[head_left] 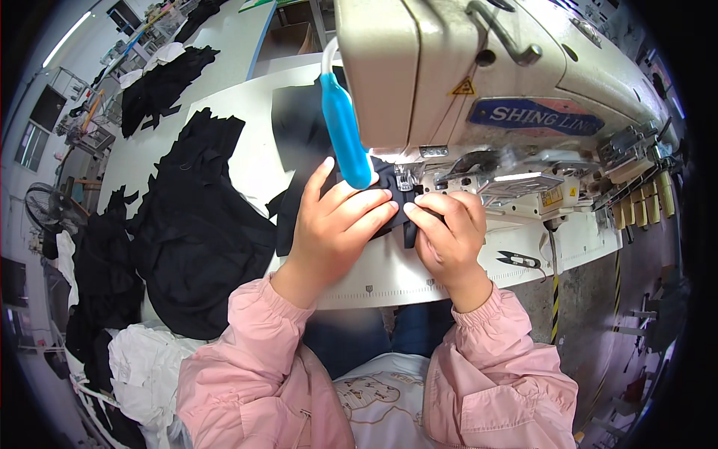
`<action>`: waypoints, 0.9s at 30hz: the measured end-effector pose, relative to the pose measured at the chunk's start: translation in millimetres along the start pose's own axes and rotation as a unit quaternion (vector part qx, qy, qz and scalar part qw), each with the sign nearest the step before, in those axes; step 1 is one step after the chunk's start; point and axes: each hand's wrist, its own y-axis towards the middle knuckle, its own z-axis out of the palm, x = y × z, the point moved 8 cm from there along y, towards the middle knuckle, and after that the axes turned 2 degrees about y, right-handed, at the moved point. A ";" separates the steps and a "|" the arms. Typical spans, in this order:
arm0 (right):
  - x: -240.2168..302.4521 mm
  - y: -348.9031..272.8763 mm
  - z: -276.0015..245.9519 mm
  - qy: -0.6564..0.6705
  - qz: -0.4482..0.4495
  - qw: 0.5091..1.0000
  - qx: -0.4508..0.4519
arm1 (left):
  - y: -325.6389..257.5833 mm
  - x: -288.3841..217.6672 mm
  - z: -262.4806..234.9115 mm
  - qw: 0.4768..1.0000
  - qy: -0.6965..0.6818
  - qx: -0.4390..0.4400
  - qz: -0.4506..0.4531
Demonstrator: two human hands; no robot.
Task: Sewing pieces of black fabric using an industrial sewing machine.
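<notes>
Two hands work a piece of black fabric (385, 196) at the near edge of the white surface (389, 280), right under the head of a cream sewing machine (479, 67). The left hand (336, 224) lies flat on the cloth, fingers spread and pressing it down, while the right hand (449, 228) pinches its edge between thumb and fingertips just before the presser foot (404, 179). A blue lamp (345, 135) hangs over the left fingers. Judging by how close both sets of fingertips sit to the foot, a sudden feed could draw a finger toward the needle, or the pinched edge could slip and skew. Small snips (521, 260) lie toward the right edge; heaped black garments (194, 224) cover the left side.
</notes>
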 end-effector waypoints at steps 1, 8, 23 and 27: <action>-2.0 -1.2 0.0 0.009 0.004 1.000 -0.005 | 0.1 -0.4 1.0 1.000 0.000 0.000 -0.001; -2.2 -9.5 -3.3 0.034 0.003 0.999 -0.016 | 0.2 -6.5 -3.7 1.000 -0.009 -0.024 0.010; 3.3 -16.1 -6.3 0.016 -0.040 0.999 -0.013 | -3.3 -7.3 -0.2 0.999 -0.024 -0.037 0.022; 3.2 -19.4 -3.4 0.014 -0.040 0.999 -0.021 | -3.4 -6.8 0.5 0.999 -0.025 -0.033 0.019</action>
